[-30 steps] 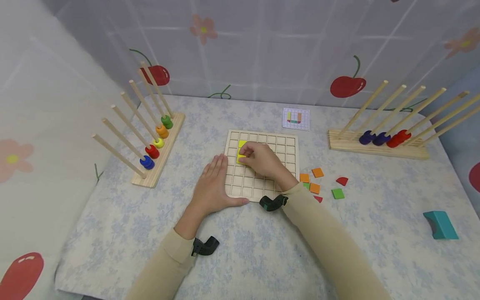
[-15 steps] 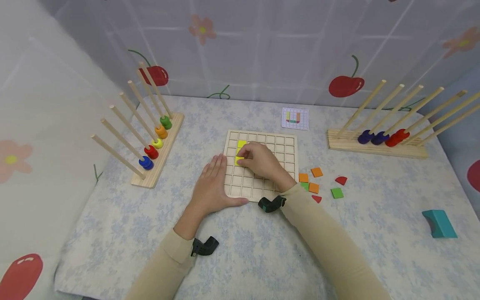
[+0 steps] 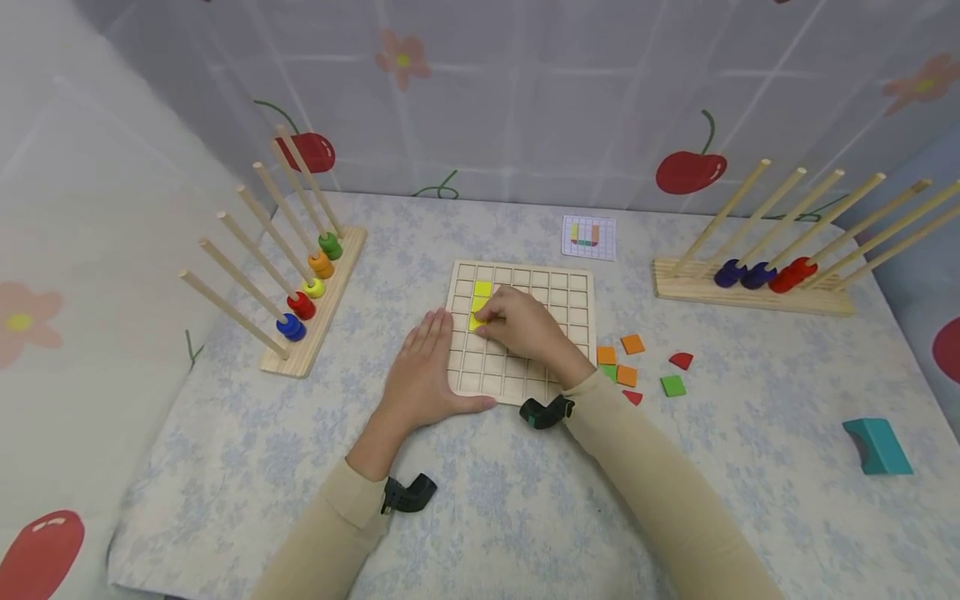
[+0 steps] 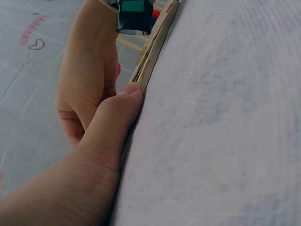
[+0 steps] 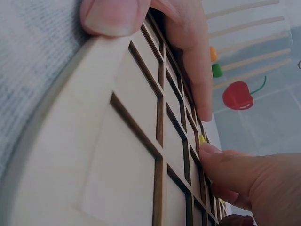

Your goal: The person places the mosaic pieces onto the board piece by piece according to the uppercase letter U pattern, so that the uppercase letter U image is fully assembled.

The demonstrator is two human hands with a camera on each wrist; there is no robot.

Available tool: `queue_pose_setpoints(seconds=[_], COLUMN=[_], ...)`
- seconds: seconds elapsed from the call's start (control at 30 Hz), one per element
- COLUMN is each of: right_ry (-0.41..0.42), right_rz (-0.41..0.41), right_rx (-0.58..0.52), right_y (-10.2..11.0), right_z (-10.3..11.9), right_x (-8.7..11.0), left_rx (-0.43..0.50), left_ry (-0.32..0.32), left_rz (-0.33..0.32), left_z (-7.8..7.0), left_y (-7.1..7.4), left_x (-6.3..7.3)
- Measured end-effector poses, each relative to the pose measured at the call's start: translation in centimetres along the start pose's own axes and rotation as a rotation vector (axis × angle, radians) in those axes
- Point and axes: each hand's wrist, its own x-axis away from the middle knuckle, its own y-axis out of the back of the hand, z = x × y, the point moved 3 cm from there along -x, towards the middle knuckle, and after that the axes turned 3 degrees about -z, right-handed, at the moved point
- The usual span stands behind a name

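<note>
A wooden grid board (image 3: 540,379) lies flat on the cloth-covered table. My left hand (image 3: 422,375) rests along its left side, fingers straight and thumb stretched by the front edge; the left wrist view shows that thumb (image 4: 123,106) against the board's edge. Over the board, my right hand (image 3: 521,321) has curled fingers and pinches a yellow square tile (image 3: 475,323) at a cell in the second column. Another yellow tile (image 3: 483,288) sits farther up that column. Most of the pinched tile is hidden; in the right wrist view only a yellow sliver (image 5: 202,139) shows by the thumb.
Right of the board lie orange squares (image 3: 632,344), green squares (image 3: 672,386) and red quarter-circle pieces (image 3: 681,361). A pattern card (image 3: 588,238) lies behind it. Peg racks with beads stand at left (image 3: 315,321) and right (image 3: 750,287). A teal block (image 3: 879,447) sits far right.
My right hand's fingertips have shifted slightly toward the front along the yellow column, and more of the yellow shows beside them. My left hand has kept its place at the board.
</note>
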Motion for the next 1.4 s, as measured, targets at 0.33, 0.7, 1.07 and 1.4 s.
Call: queue_pose_setpoints(seconds=[0.33, 0.7, 1.07, 1.4], right_ry=[0.013, -0.029, -0.104, -0.153], right_rz=[-0.008, -0.049, -0.09, -0.166], right_rx=[0.012, 0.012, 0.075, 0.136], right_y=[1.3, 5.4, 8.6, 10.5], right_z=[-0.2, -2.4, -5.7, -8.2], right_x=[2.4, 6.7, 11.2, 14.9], left_rx=[-0.003, 0.007, 0.009, 0.007], left_ry=[0.007, 0.016, 0.014, 0.017], left_rz=[-0.003, -0.007, 0.007, 0.009], left_z=[0.0, -0.1, -0.1, -0.1], left_y=[0.0, 0.0, -0.1, -0.1], left_x=[0.0, 0.0, 0.0, 0.0])
